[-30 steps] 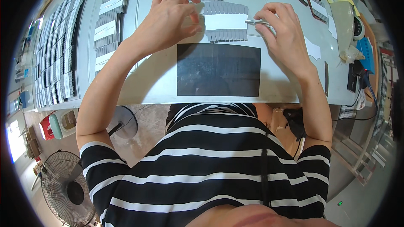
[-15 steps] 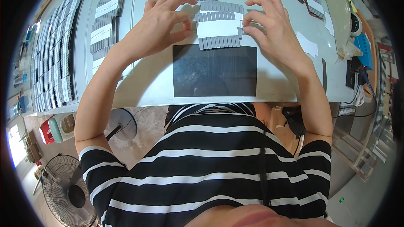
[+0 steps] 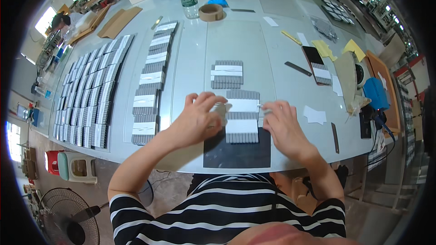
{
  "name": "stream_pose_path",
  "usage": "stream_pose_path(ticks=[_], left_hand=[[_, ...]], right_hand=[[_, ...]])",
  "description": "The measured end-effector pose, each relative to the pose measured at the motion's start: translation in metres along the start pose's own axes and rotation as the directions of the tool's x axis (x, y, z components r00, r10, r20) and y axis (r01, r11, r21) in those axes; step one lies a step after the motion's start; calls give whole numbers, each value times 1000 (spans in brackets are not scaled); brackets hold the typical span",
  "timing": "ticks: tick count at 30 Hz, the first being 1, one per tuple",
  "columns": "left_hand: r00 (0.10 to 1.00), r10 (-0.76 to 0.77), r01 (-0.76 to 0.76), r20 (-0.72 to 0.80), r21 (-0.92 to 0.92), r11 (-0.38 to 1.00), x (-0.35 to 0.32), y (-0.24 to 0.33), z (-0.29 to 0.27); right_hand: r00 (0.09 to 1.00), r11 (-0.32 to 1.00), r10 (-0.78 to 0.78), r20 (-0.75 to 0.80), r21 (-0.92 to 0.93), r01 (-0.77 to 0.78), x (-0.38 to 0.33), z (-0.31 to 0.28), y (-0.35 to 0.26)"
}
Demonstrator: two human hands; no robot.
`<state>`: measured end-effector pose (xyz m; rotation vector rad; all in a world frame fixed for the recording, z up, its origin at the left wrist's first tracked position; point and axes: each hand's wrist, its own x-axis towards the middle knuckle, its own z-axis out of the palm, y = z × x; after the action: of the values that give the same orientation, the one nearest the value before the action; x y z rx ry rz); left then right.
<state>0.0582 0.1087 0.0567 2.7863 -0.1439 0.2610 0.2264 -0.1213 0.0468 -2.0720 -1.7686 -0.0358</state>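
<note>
- Since half a second ago the front bundle (image 3: 242,131) has come closer to the person, further over the black sheet (image 3: 236,156), and the view takes in more table (image 3: 190,54).
- Far left: rows of bundles (image 3: 93,90), then a column (image 3: 152,78) of the same.
- Left hand (image 3: 197,120): thumb and fingers curled near the rear bundle (image 3: 242,105); can't tell if it's pinching anything.
- Middle: front bundle lies flat, its near part on the sheet. Looks light, strips (image 3: 242,138) stiffish; my guess is they'd fan or slip if squeezed unevenly. I'd take it by both sides across the white wrap (image 3: 242,127), not the strip ends.
- Right hand (image 3: 285,124): fingers bent by the rear bundle's right side, something thin and shiny there; can't tell if it's gripped.
- Further right: paper scraps (image 3: 314,115).
</note>
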Motion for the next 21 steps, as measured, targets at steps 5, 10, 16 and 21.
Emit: stream_pose_path(ticks=[5,10,16,21], left_hand=[[1000,15,-15,-4,-8,1000,-27,28,8],[1000,1,-1,7,-50,999,-35,34,23],[995,-84,83,-50,-25,996,-48,59,13],[1000,-26,26,-4,-34,999,-56,66,33]], right_hand=[[1000,996,30,1,88,-30,-35,4,-25],[1000,1000,16,-15,8,-15,-47,16,-29],[998,998,65,1,24,-65,-46,0,-37],[984,956,179,-9,238,-171,-46,4,-23]])
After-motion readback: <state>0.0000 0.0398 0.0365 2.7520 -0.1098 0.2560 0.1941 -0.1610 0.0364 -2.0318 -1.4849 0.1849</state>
